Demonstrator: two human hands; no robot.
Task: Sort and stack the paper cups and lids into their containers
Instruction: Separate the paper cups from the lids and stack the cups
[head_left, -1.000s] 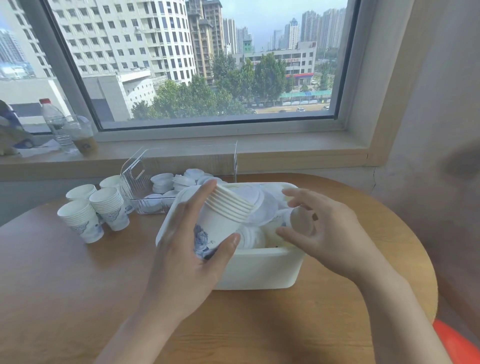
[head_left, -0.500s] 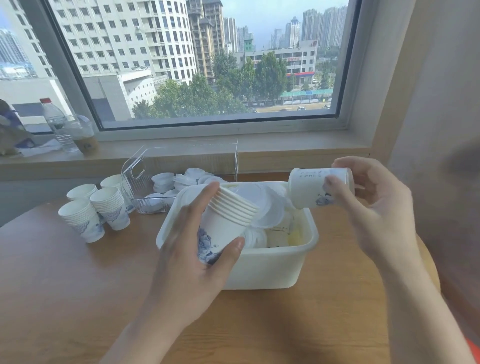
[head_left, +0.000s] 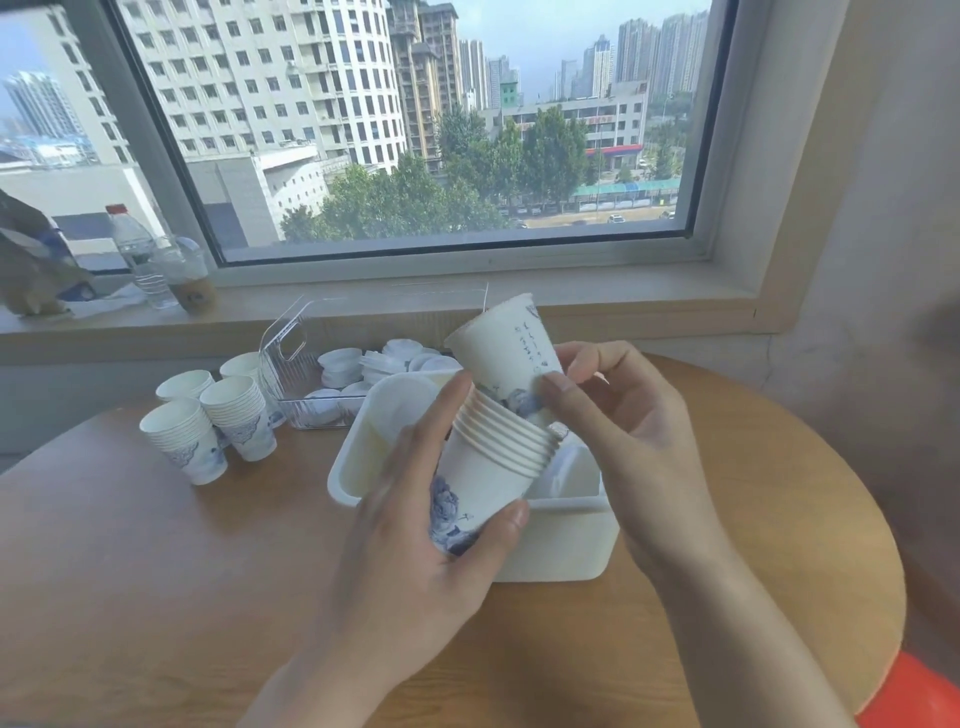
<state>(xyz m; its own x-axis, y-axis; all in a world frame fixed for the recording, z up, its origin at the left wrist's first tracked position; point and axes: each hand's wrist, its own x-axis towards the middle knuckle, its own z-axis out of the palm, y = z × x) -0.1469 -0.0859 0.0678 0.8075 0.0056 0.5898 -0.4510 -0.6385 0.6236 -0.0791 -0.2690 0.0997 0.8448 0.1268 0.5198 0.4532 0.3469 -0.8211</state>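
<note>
Your left hand (head_left: 410, 525) holds a nested stack of cups (head_left: 488, 467) above the white bin (head_left: 561, 540); your right hand (head_left: 623, 441) pinches one single cup (head_left: 506, 353) entering it. Four cup stacks (head_left: 208, 415) stand left of the bin.

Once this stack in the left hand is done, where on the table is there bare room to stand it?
Bare wood lies between the cup stacks and the white bin, and across the table's near left. Right of the bin is also free. Crowded: behind the bin, where the clear lid container stands.
</note>
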